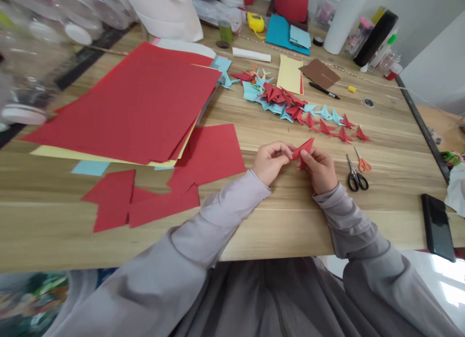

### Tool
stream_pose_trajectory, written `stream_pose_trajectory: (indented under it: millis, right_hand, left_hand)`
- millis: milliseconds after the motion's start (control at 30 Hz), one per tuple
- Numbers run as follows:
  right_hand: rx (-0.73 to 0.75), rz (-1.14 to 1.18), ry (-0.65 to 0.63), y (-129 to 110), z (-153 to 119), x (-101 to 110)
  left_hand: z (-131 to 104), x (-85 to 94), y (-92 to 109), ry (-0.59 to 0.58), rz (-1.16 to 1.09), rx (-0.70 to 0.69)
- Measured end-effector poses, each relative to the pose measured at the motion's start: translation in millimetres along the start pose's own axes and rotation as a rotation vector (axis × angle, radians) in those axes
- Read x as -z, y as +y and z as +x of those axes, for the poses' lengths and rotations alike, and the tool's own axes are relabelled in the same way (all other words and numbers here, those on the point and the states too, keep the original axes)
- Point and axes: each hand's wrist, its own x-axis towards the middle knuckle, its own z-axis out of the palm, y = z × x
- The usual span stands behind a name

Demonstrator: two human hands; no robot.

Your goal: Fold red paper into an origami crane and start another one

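A: What is in the person's hands?
B: A folded piece of red paper point(304, 145), held right of centre in the frame, above a wood-grained table point(276, 235). The right hand point(320, 168) pinches it between thumb and fingers, the thumb lying across its near face.

A: And the left hand point(271, 160)?
B: It meets the paper's left end, thumb and forefinger pinched together on the tip; the other fingers curl in beside them. Grey sleeves reach both wrists.

A: What lies closest?
B: Just beyond the hands, folded red and light-blue paper figures crowd together in the upper centre, and a row of red ones point(326, 128) trails off to the right. Right of the right hand lie black-handled scissors point(357, 180), with a smaller orange pair point(364, 166) just beside them.

A: The rest of the scene?
B: Large red sheets point(141, 102) are stacked over yellow ones at left, with cut red pieces point(115, 201) below them at lower left. A yellow tape measure point(256, 22) sits at top centre, a white bottle point(344, 22) stands at upper right, and a black phone point(438, 226) rests near the table's edge at lower right.
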Motion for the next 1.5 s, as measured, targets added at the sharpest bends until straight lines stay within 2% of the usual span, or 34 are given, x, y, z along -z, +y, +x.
stream_pose_trajectory:
  millis: [233,867,1067,1300,1500]
  right_hand:
    - [-0.083,0.101,0.032,-2,2,1]
    - [-0.076,0.047,0.020,-1,2,2]
    - [-0.090,0.082,0.048,-4,2,1]
    - [-0.108,0.075,0.047,-5,2,2]
    - [-0.121,0.046,0.089,-6,2,2]
  left_hand:
    - [-1,-3.7,4,0.028,-0.190,0.185]
    - [-3,-3.4,2,0.011,-0.100,0.129]
    - [0,-1.2,-2,-0.066,-0.029,-0.013]
    - [-4,1.3,-3,-0.118,0.294,-0.289]
    - [-2,6.1,-6,-0.163,0.451,-0.421]
